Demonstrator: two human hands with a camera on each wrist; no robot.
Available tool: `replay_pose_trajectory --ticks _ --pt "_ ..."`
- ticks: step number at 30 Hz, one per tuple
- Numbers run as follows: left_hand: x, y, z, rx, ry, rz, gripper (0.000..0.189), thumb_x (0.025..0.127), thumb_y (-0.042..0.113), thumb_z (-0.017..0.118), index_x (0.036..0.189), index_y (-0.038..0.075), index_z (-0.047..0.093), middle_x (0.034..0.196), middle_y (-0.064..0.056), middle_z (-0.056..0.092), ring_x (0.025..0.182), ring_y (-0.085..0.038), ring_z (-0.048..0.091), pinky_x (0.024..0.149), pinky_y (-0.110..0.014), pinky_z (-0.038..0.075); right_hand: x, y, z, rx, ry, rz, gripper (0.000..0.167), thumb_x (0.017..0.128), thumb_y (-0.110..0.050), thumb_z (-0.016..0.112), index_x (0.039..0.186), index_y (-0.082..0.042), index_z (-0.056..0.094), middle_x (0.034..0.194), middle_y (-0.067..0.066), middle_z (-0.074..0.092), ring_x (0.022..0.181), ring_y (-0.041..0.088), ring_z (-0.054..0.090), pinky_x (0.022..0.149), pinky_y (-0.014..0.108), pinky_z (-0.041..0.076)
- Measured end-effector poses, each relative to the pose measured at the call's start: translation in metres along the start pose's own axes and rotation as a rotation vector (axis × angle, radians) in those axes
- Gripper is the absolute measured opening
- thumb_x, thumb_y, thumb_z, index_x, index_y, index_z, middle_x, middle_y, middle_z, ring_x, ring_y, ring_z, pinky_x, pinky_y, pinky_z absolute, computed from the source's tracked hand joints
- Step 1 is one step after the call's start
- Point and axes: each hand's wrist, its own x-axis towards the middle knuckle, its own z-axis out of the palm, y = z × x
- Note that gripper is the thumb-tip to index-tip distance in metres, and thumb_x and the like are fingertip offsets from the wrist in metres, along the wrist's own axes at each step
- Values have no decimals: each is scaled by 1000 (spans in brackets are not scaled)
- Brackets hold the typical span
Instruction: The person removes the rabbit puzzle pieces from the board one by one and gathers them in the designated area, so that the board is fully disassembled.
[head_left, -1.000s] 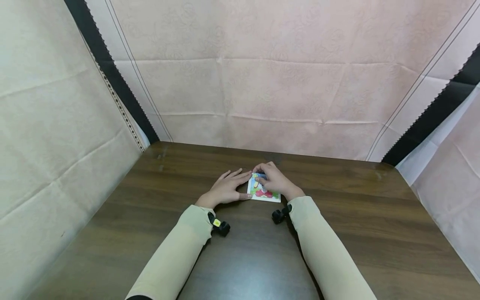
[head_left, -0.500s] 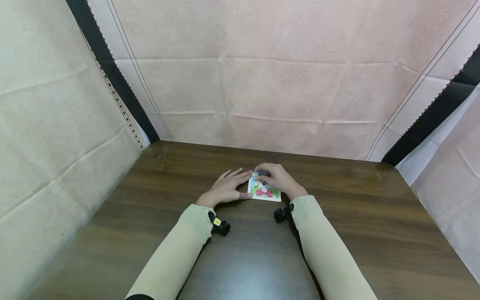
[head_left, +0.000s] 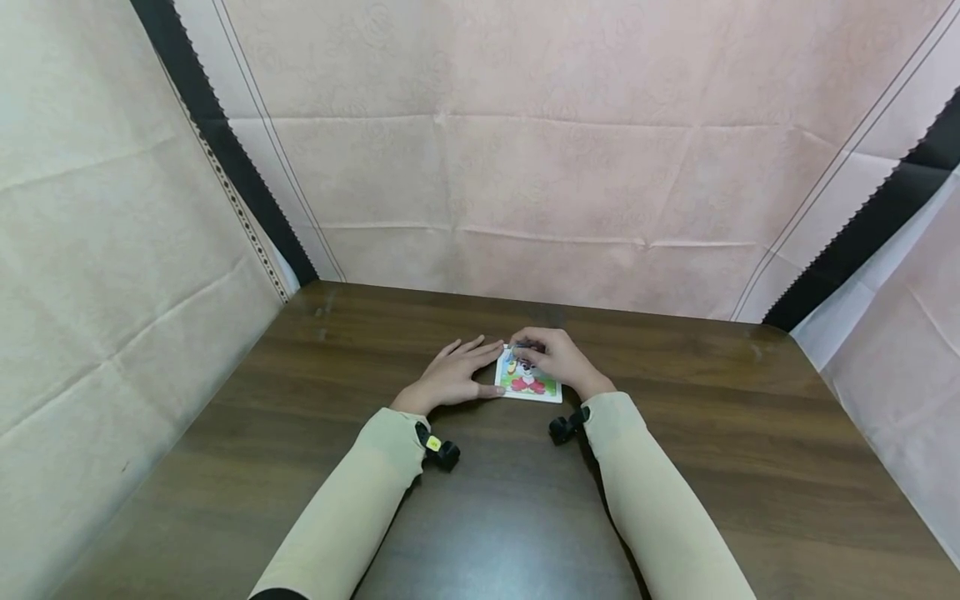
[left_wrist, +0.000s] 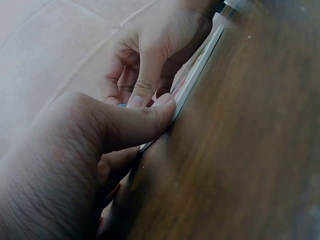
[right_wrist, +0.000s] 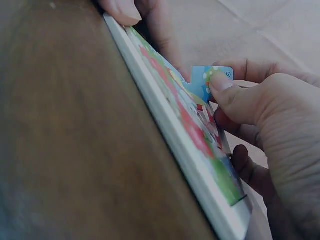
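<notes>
A small picture jigsaw puzzle (head_left: 529, 388) in a white frame lies on the table, showing a cartoon figure in red on green and blue. My right hand (head_left: 561, 360) pinches a light blue jigsaw piece (right_wrist: 199, 75) between thumb and fingers. That piece stands raised at an angle over the picture, as the right wrist view shows. My left hand (head_left: 450, 379) lies spread at the puzzle's left side. Its thumb (left_wrist: 162, 107) rests on the frame's near left corner, and the other fingers reach toward the far left corner. The right hand covers the far right part of the picture.
The brown wood-grain table (head_left: 360, 358) extends around both hands. Pale fabric sheets (head_left: 540, 183) with black bands hang behind and at both sides. A black wrist camera (head_left: 444, 455) sits on the left wrist, and a second camera (head_left: 562, 428) on the right.
My right hand has shifted slightly to the right and toward me, its fingers lifting from the far left part of the puzzle. The left hand has stayed in place.
</notes>
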Motion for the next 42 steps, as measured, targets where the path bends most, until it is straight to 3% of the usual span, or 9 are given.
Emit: replay_pose_trajectory --ticks 6,14,20,23,26,30,37,42 --pt "0 -2 -1 -37 4 1 84 92 71 51 160 29 26 164 14 22 154 -15 12 122 -47 3 2 -6 -3 -13 -22 -30 17 98 -11 67 114 -10 74 111 -1 72 91 14 65 80 37 55" --pt "-1 -3 -1 -39 0 -6 79 95 66 51 160 29 26 164 14 23 153 -15 12 122 -47 3 2 -7 -2 -21 -31 11 16 98 -11 67 113 -13 74 110 -3 71 90 13 64 80 35 55" --pt "0 -1 0 -16 8 -8 79 95 65 54 160 29 27 164 13 24 153 -17 15 122 -48 5 2 -9 4 23 -2 156 17 100 -18 66 115 -15 73 102 -4 71 89 14 65 80 36 54" --pt "0 0 0 -10 5 -6 79 95 65 54 160 29 26 164 13 24 153 -17 14 122 -48 5 3 -14 5 45 16 259 16 100 -24 66 111 -18 76 98 -4 72 84 16 65 75 36 54" --pt "0 1 -1 -9 0 -3 79 95 64 54 160 29 26 165 12 24 153 -18 14 122 -49 4 3 -18 6 70 15 311 16 99 -29 66 106 -20 77 96 -3 72 79 18 64 70 36 54" --pt "1 2 0 -5 -1 -3 78 96 64 53 160 29 26 165 12 23 153 -18 13 123 -49 4 1 -16 7 94 22 293 18 99 -31 66 107 -19 77 97 -3 71 80 18 63 70 35 54" --pt "1 1 0 -8 0 -1 78 95 63 54 160 29 27 165 12 24 154 -17 13 122 -49 4 -2 -8 8 112 109 215 16 96 -31 70 106 -20 80 95 -7 74 77 17 65 69 34 53" --pt "2 2 -1 -12 2 -16 79 94 63 56 160 30 27 164 12 25 153 -16 13 122 -49 5 -1 -10 7 101 107 179 14 98 -28 69 104 -19 78 93 -6 73 77 16 64 69 33 52"
